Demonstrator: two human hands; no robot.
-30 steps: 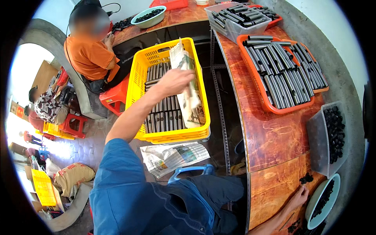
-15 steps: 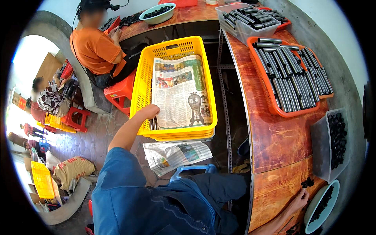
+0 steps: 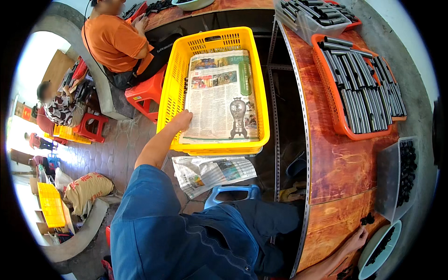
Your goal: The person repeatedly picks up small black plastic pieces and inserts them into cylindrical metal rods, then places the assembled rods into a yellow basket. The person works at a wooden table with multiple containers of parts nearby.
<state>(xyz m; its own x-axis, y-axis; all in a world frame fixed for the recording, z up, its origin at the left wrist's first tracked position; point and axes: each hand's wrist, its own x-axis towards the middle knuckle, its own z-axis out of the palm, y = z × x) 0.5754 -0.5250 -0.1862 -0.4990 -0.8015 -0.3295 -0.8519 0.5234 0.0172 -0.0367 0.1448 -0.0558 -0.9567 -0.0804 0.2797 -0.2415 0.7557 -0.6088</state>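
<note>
Touching the paper [image 3: 212,109] low on its left edge with the left grip [image 3: 183,120]. Holding that grip curled, close to the side of the yellow crate [image 3: 219,149]. Cannot tell whether pinching the paper or just resting on it. Seeing the paper spread flat inside the crate, with small color pictures near the top and a gray vase picture near the bottom right corner. Finding more sheets [image 3: 214,173] on the floor [image 3: 135,154], by the near end of the crate and next to a blue stool [image 3: 233,190].

Resting the right grip [image 3: 358,239] on the counter [image 3: 331,163], right by a small bunch of black bits [image 3: 367,219] and near a pale green bowl [image 3: 395,234] with more bits in it. Cannot tell whether holding a bit or nothing. Looking up the counter, finding a clear bin [image 3: 389,191] with lots of black bits, then an orange tray [image 3: 332,108] full of shiny tubes [image 3: 359,88], a second tray [image 3: 400,118] beside it, and a clear tub [image 3: 305,31] of tubes farther back. Looking left past the crate, spotting a person [image 3: 114,42] in orange on a red stool [image 3: 144,98]. Spotting a tan sack [image 3: 88,189] farther left.
</note>
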